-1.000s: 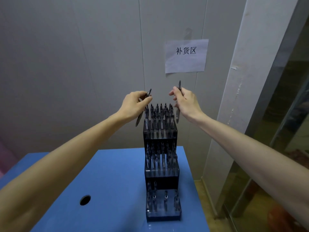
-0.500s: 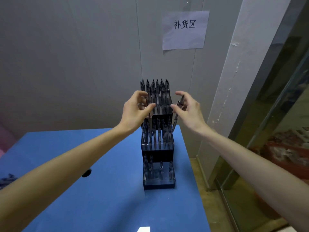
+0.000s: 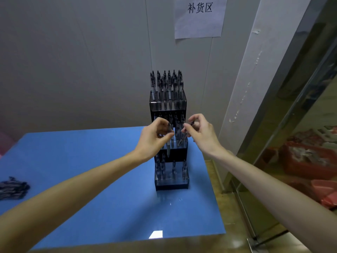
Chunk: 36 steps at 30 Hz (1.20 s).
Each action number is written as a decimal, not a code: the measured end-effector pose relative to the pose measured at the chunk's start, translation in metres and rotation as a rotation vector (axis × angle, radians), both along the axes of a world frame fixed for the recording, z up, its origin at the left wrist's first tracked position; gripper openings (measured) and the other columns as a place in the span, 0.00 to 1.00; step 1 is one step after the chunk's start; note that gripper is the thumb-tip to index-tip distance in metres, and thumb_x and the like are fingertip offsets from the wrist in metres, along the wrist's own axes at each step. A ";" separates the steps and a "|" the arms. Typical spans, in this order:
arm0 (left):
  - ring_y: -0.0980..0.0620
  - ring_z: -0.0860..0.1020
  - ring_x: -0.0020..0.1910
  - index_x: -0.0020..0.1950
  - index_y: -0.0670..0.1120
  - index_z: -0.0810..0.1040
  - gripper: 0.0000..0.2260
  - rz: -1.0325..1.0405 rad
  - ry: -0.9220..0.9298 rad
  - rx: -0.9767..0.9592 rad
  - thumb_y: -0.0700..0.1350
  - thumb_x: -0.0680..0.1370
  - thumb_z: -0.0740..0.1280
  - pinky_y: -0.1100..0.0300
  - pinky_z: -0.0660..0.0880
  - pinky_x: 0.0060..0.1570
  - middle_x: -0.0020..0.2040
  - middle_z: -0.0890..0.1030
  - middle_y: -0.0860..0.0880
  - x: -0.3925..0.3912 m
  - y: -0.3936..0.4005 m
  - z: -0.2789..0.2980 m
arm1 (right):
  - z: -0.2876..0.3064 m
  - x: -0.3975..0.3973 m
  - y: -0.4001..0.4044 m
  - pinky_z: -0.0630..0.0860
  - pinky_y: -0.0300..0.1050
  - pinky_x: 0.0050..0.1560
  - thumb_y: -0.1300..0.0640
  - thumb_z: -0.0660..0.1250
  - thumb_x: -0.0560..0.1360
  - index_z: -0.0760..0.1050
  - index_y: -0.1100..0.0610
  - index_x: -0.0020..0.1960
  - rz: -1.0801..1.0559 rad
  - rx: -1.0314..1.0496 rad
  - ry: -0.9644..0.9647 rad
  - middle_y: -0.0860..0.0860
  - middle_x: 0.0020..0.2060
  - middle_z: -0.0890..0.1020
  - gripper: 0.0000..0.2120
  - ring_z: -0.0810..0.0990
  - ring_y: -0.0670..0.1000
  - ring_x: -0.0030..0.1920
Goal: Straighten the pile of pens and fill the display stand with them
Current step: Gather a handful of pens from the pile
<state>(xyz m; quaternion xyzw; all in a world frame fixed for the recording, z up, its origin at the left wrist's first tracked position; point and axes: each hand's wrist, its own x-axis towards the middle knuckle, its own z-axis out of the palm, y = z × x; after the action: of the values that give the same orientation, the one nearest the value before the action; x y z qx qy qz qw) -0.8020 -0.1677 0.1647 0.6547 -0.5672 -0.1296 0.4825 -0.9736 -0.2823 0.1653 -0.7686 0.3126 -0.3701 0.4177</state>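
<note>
A dark three-tier display stand (image 3: 170, 186) sits at the right side of the blue table (image 3: 109, 179). Its top tier is packed with upright pens (image 3: 166, 84); the bottom tier holds several with gaps between them. My left hand (image 3: 155, 137) pinches a pen (image 3: 168, 151) that hangs point down in front of the middle tier. My right hand (image 3: 200, 134) pinches another pen (image 3: 183, 137), slanted toward the middle tier. A loose pile of dark pens (image 3: 12, 188) lies at the table's left edge.
A grey wall stands right behind the stand, with a paper sign (image 3: 199, 16) taped above it. A glass partition (image 3: 291, 125) runs along the right, close to the table's right edge.
Both hands have come down from the top tier to the middle tier, each still holding its pen. The camera has tilted down, so the pile of pens shows at the left.
</note>
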 end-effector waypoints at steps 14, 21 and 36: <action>0.58 0.83 0.45 0.53 0.47 0.83 0.11 0.041 -0.011 0.139 0.40 0.73 0.79 0.59 0.81 0.51 0.46 0.83 0.55 -0.006 0.014 -0.056 | -0.051 -0.013 0.013 0.74 0.31 0.44 0.55 0.77 0.75 0.87 0.54 0.51 -0.017 -0.130 0.149 0.43 0.43 0.86 0.06 0.83 0.43 0.43; 0.60 0.83 0.45 0.51 0.49 0.84 0.10 0.067 0.004 0.199 0.39 0.73 0.78 0.64 0.79 0.49 0.43 0.83 0.60 -0.008 0.021 -0.071 | -0.065 -0.014 0.018 0.80 0.45 0.48 0.53 0.77 0.74 0.86 0.51 0.53 0.008 -0.200 0.292 0.44 0.43 0.87 0.08 0.82 0.43 0.41; 0.59 0.82 0.46 0.52 0.49 0.84 0.12 0.020 -0.028 0.217 0.39 0.72 0.79 0.64 0.79 0.51 0.46 0.84 0.57 0.000 0.025 -0.090 | -0.082 -0.012 0.026 0.80 0.45 0.51 0.54 0.77 0.74 0.86 0.54 0.54 0.080 -0.249 0.361 0.46 0.45 0.87 0.09 0.83 0.44 0.45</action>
<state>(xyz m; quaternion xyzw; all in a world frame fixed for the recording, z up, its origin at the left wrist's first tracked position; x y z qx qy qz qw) -0.8023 -0.1428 0.0744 0.7105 -0.5499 -0.1763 0.4021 -0.9859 -0.2562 0.0837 -0.8798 0.3036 -0.2455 0.2712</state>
